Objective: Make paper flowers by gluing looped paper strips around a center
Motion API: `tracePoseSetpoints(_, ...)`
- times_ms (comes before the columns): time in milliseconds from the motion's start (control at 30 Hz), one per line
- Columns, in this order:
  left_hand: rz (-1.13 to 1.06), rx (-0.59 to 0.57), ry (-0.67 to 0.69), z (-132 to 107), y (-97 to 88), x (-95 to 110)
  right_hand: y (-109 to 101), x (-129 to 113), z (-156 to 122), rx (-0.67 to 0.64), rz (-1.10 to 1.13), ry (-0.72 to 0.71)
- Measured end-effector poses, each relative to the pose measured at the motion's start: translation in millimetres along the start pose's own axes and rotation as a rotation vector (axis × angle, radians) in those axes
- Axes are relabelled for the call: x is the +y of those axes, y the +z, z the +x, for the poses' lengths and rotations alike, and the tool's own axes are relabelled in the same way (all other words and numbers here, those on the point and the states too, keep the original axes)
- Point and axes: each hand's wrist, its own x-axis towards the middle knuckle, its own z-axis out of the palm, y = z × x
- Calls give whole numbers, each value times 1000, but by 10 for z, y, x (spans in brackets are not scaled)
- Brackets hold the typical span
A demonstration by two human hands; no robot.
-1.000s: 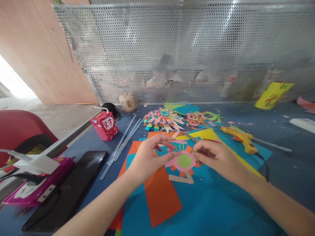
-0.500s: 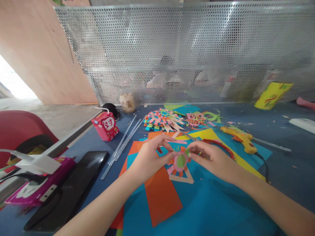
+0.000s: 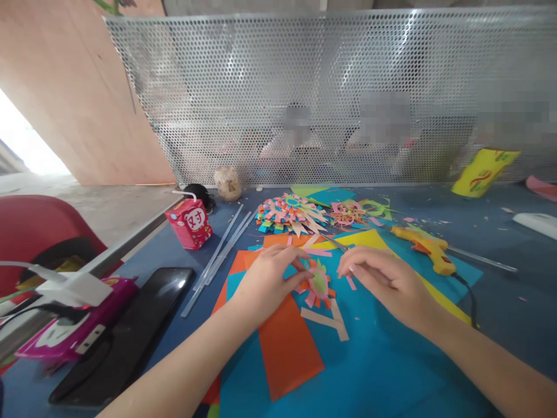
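My left hand [image 3: 272,276] pinches the edge of a small paper flower [image 3: 319,281] with a light green centre and a fringe of pink and orange strips. To the right of the flower, apart from it, my right hand [image 3: 387,284] has its fingers curled together. A short pink paper strip [image 3: 351,283] shows just below those fingertips; whether they grip it I cannot tell. Scissors [image 3: 335,241] lie behind my right hand, their handles mostly hidden. Two cream paper strips [image 3: 324,319] lie under the flower, on blue paper [image 3: 369,366] beside an orange sheet [image 3: 289,354].
Fringed paper rosettes [image 3: 289,212] and paper scraps [image 3: 348,213] lie farther back. At right is a yellow glue gun [image 3: 426,247] with its cord. Clear glue sticks [image 3: 221,249], a red drink carton [image 3: 190,223] and a black phone [image 3: 126,337] are at left. A perforated metal screen [image 3: 278,75] borders the table.
My right hand has moved off the flower to the right, and a pink strip now shows below its fingers. The left hand keeps hold of the flower. The cream strips have shifted.
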Motion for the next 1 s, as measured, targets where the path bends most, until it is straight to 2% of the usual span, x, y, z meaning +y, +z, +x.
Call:
tracePoseSetpoints(167,51,-7,0,-1,10,-3,-12,4,-3,-56,399,74)
tracePoseSetpoints(300,62,8,-5,-8,10,24,-39,14,-22,-216,810,126)
tracePoseSetpoints(400,21,36,-35,-9,1,55,-53,-10,-28,-314,952,129)
tracePoseSetpoints(533,-105,67,-133,10,-7,67,-27,-18,5,-368,880,184)
tracePoseSetpoints(733,-314,76,-224,30,11,11,32,67,63,-403,514,388)
tracePoseSetpoints(900,-314,103,-263,33,-13,49,38,129,63,-422,396,406)
tracePoseSetpoints(1000,-330,136,-301,48,-48,72,51,176,51,-392,249,416)
